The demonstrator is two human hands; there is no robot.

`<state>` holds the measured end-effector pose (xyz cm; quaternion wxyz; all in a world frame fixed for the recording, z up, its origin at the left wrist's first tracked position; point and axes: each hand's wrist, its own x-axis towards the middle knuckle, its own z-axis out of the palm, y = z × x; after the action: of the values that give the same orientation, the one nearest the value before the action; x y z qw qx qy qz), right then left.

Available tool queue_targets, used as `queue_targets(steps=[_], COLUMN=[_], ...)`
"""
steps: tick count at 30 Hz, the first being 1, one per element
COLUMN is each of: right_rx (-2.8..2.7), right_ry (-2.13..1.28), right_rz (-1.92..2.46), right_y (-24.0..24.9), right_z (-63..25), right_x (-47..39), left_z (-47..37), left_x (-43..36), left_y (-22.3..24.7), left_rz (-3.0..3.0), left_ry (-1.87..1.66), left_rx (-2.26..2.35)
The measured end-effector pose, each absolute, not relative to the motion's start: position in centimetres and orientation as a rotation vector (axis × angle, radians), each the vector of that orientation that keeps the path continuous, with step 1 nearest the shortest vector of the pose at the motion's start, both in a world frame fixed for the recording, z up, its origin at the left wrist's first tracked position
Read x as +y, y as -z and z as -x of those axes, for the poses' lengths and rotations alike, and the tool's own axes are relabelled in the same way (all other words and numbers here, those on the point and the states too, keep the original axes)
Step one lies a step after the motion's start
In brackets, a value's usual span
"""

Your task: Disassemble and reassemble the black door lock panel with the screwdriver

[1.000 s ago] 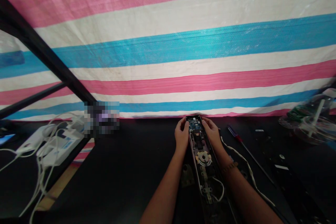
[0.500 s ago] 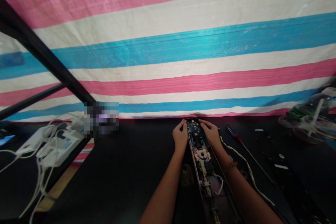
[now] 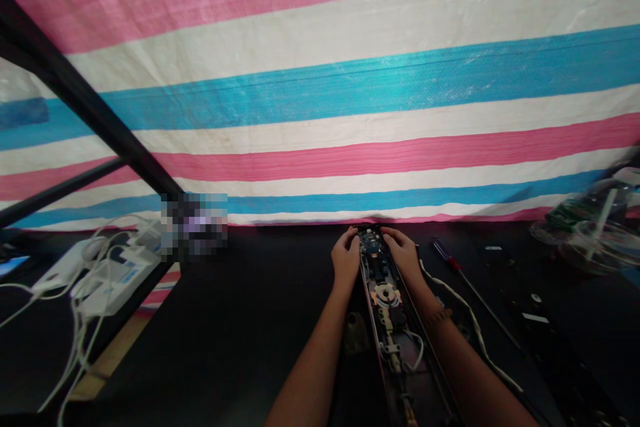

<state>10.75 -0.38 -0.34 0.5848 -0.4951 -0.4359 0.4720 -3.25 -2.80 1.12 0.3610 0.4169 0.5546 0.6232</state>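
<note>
Housing (image 3: pixel 413 383), long and uncovered, is seen at five o'clock of the view, above the black desk (image 3: pixel 240 327); whether it is lifted cannot be told. Its far end is held by both hands: the fingers of the left hand (image 3: pixel 346 257) are closed along the edge at eleven o'clock, those of the right hand (image 3: pixel 403 253) at one o'clock. Between them, a circuit board (image 3: pixel 371 244) is exposed. To three o'clock of the housing, a white cable (image 3: pixel 475 323) and, beyond it, a screwdriver (image 3: pixel 454 263) are laid.

On my feed, flat black tabletop (image 3: pixel 240 320) gives room left of the bare left hand (image 3: pixel 346 258), while thin white cable (image 3: pixel 476 327) and purple-and-red-handled screwdriver (image 3: pixel 454 263) obstruct the right side.
</note>
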Motion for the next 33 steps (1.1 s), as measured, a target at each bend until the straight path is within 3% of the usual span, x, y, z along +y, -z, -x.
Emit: queue_targets(steps=[9,23,33], right_rx=[-0.958,-0.975,-1.063], right_ry=[-1.127,-1.218,-1.203], right_rz=[1.128,1.09,1.058], right_y=[-0.6,-1.5,-1.8], right_z=[-10.6,-10.5,-10.3], right_x=[-0.8,-1.3,-2.1], left_z=[2.7,3.0,2.7], left_x=[-2.8,-3.1,-3.9], left_y=[-1.0,-1.8,-2.5], left_rz=[-0.973,-0.989,-1.038], left_ry=[-1.671,-1.638,-1.445], left_rx=[1.187,1.175,1.121])
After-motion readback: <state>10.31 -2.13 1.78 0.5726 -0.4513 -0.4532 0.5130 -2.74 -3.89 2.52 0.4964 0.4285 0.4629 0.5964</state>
